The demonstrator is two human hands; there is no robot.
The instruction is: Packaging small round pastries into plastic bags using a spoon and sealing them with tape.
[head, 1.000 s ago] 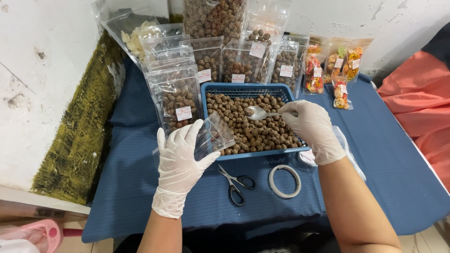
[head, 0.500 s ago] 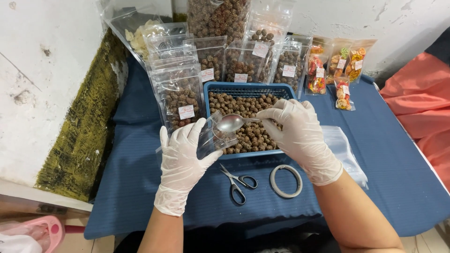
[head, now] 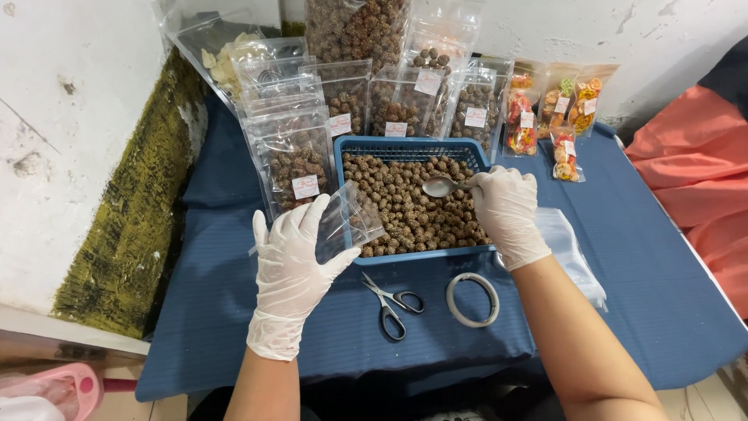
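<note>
Pouch (head: pixel 351 222), clear and seemingly empty, sits pinched in my left hand (head: pixel 292 269) beside the blue basket (head: pixel 413 146); my right hand (head: pixel 506 214) grips the spoon (head: pixel 440 185) over the brown balls (head: pixel 413 206). Filling remains.

the basket (head: pixel 413 146) stands in the middle of the frame on the table (head: pixel 647 257), and the round snacks (head: pixel 413 210) lie in it. the spoon (head: pixel 440 186) is over the snacks, in the right hand (head: pixel 506 214) at the basket's right edge. the left hand (head: pixel 292 269) is left of the basket with the small bag (head: pixel 351 222). below the basket lie the scissors (head: pixel 389 302), and right of them the tape ring (head: pixel 471 298). filled bags (head: pixel 292 152) stand above and left of the basket.
</note>
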